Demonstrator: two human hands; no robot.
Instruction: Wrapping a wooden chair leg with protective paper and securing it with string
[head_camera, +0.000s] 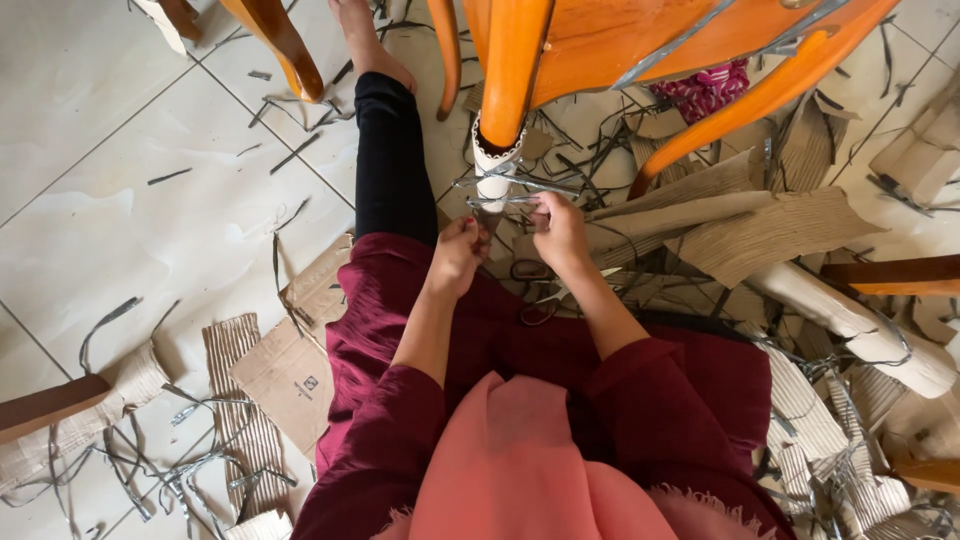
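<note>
Left hand (458, 252) and right hand (556, 226) both pinch grey strapping (510, 190) binding the chair leg (510, 70) at twelve o'clock; a released band could whip fingers.

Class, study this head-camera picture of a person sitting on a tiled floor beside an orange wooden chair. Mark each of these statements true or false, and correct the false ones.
1. Both hands are raised to the wrapped end of a chair leg. True: the left hand and the right hand meet at the white wrapping on the orange chair leg.
2. The floor is carpeted. False: it is pale floor tile.
3. Torn cardboard pieces lie to the right of the hands. True.
4. The person wears blue sleeves. False: the sleeves are dark red.
5. Grey plastic straps lie scattered on the tiles. True.
</note>
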